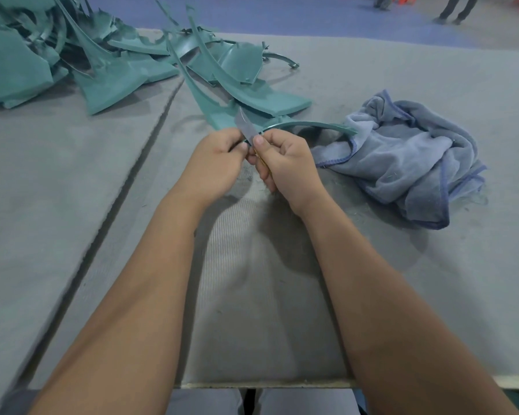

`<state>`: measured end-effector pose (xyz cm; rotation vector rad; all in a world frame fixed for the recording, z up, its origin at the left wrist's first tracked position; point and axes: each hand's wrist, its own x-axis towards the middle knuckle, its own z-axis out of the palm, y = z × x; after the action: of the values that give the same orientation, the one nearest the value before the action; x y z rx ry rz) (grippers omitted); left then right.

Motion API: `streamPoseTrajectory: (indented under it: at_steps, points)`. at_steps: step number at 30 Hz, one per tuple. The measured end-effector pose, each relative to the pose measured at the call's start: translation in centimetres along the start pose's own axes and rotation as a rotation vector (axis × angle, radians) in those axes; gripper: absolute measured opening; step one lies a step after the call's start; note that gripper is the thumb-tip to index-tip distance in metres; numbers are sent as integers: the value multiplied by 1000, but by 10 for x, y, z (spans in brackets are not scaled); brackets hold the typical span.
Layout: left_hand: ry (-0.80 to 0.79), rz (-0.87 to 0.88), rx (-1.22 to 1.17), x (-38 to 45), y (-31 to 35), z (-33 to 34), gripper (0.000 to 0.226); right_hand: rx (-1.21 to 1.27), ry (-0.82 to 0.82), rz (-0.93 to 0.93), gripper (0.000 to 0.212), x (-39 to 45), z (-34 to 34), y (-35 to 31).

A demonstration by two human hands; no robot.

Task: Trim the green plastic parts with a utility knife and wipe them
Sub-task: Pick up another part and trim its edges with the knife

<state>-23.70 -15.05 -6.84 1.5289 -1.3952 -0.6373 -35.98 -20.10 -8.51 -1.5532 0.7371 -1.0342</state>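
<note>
Green plastic parts (108, 64) lie heaped on the table (372, 280) from ten to twelve o'clock, apparently waiting; none can be told as finished. At two o'clock a blue cloth (408, 157) sits crumpled, so wiping seems ahead. No container shows. At centre the left hand (215, 163) pinches one end of a curved strip (309, 124), while the right hand (285, 161) grips the knife (246, 125), blade against that end, trimming.
</note>
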Motion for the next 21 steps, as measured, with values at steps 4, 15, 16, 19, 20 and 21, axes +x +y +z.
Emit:
streamPoseTrajectory:
  at_steps: [4, 15, 16, 19, 20, 21]
  points:
    - [26, -31, -114, -1, 2, 3, 25, 22, -10, 28, 30, 0, -1, -1]
    - [128, -32, -89, 1, 2, 8, 27, 16, 129, 40, 36, 4, 6, 5]
    - [135, -30, -89, 1, 3, 8, 27, 14, 137, 35, 36, 5, 5, 5]
    - [157, -26, -71, 1, 4, 10, 26, 12, 156, 21, 36, 5, 5, 6]
    - [166, -27, -66, 2, 3, 11, 27, 14, 161, 18, 35, 5, 4, 6]
    - [173, -25, -66, 2, 3, 11, 27, 14, 167, 14, 35, 5, 4, 7]
